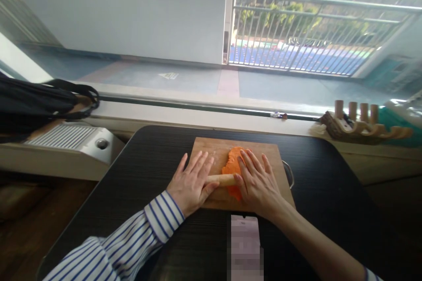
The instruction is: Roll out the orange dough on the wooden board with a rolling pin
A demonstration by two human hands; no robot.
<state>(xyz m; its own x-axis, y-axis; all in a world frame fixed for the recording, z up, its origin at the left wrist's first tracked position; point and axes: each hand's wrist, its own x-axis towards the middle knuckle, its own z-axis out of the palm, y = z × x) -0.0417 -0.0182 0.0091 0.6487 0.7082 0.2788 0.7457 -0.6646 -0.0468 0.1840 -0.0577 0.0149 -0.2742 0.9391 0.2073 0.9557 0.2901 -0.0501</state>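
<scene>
A wooden cutting board lies on a black table. On the board is a flattened piece of orange dough. A pale wooden rolling pin lies across the dough's near part. My left hand rests flat on the pin's left end, fingers stretched out and spread. My right hand presses flat on the pin's right end and covers part of the dough, fingers also stretched out. Most of the pin is hidden under both palms.
A phone lies on the table just in front of the board. A wooden rack stands on the window sill at the right. A black bag and a white ribbed appliance sit at the left. Beyond is a window.
</scene>
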